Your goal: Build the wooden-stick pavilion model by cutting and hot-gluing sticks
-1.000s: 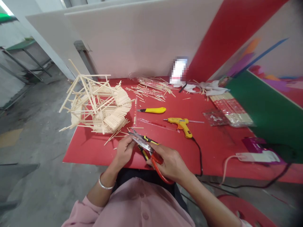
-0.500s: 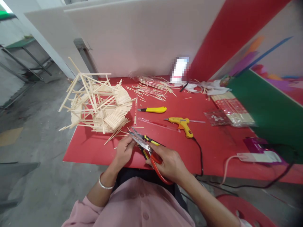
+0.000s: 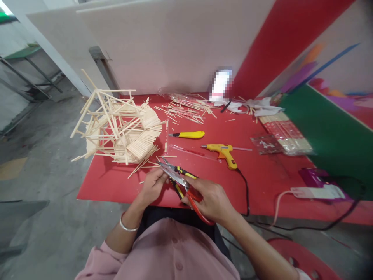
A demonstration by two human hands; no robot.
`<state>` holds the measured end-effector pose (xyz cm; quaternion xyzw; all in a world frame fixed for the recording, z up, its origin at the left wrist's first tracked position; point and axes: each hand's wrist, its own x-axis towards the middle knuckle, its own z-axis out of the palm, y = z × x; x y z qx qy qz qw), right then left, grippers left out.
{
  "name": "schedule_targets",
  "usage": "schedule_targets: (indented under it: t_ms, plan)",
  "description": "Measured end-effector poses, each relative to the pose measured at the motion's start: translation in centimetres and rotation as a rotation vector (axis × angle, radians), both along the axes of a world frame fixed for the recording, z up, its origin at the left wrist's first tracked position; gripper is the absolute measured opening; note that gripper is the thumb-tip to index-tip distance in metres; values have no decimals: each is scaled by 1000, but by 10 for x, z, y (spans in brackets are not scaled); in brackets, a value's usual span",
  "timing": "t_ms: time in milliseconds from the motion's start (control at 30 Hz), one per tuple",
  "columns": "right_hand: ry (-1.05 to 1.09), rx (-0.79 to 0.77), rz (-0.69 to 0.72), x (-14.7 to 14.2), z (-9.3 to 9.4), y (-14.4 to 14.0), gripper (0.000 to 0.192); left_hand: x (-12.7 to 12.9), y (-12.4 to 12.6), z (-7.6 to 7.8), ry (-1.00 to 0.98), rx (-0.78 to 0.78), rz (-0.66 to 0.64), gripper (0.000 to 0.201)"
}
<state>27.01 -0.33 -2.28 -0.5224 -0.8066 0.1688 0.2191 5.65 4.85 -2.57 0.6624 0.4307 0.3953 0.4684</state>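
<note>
My right hand (image 3: 214, 197) grips the red handles of a pair of scissors (image 3: 176, 176), whose blades point up and left. Beside the blades, my left hand (image 3: 153, 184) is closed in a pinch; whatever lies between its fingers is too small or hidden to name. Partly under the scissors are pliers (image 3: 189, 172) with black and yellow handles. Left of my hands stands a model built of thin wooden sticks (image 3: 142, 146), with a round slatted base and a tilted upper frame. A few loose sticks lie at its front edge.
On the red table (image 3: 99, 182) lie a yellow utility knife (image 3: 190, 134) and a yellow glue gun (image 3: 223, 151), its cord dropping over the front edge. Stick packs (image 3: 287, 132) and loose sticks (image 3: 189, 112) are farther back. A power strip (image 3: 317, 192) sits at right.
My right hand and the scissors have shifted very slightly right. The left hand keeps its pinch, and the things on the table stay put.
</note>
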Motion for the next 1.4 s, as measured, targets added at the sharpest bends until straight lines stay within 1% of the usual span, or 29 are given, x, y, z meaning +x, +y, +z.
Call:
schedule_targets:
  t_ms: [133, 233, 433, 500, 567, 667, 733, 767, 833, 900, 967, 1033, 1100, 1167, 1233, 1300, 1333, 1367, 1400]
  plan:
    - [16, -20, 28, 3, 3, 2, 54, -2, 0, -3, -126, -123, -56, 24]
    - [17, -19, 49, 4, 2, 3, 53, -2, 0, -2, -179, -195, -74, 26]
    - [-61, 72, 13, 7, -3, 0, 55, -1, 1, 5, -221, -263, -114, 36]
    - [-86, 67, -54, 9, -5, -1, 53, -1, 1, 5, -219, -285, -128, 32]
    - [-145, 32, -194, 14, -7, -2, 52, 0, 0, 4, -237, -317, -125, 28]
    - [-339, -47, -410, 28, -11, -1, 48, 2, -2, 4, -310, -356, -65, 26]
    - [-452, -61, -464, 40, -14, -1, 44, 5, -2, 3, -358, -366, -24, 26]
    - [-475, -51, -450, 46, -15, -1, 42, 6, -2, 3, -381, -368, -6, 26]
    - [-473, -10, -366, 54, -15, -1, 38, 7, -1, 1, -415, -359, 30, 27]
    - [-461, 68, -306, 58, -12, -1, 30, 7, 0, 0, -404, -319, 74, 25]
    - [-408, 187, -315, 53, -6, -1, 25, 5, 1, 1, -329, -239, 109, 22]
    - [-230, 284, -306, 38, 4, 1, 25, 4, 0, 5, -227, -119, 109, 18]
    - [27, 292, -219, 16, 13, 6, 26, 4, -2, 11, -163, 3, 70, 14]
    - [226, 246, -112, -9, 21, 12, 29, 4, -6, 17, -142, 66, 32, 11]
    - [345, 231, -39, -30, 26, 18, 22, 3, -10, 21, -132, 60, 53, 10]
    - [422, 226, -9, -46, 29, 23, 15, 0, -14, 23, -141, 5, 134, 8]
    - [453, 224, -12, -52, 29, 25, 15, -2, -16, 23, -182, -38, 192, 7]
    - [483, 227, -25, -57, 29, 26, 15, -3, -17, 23, -252, -94, 250, 9]
    - [516, 245, -44, -61, 28, 27, 14, -4, -18, 22, -350, -170, 299, 16]
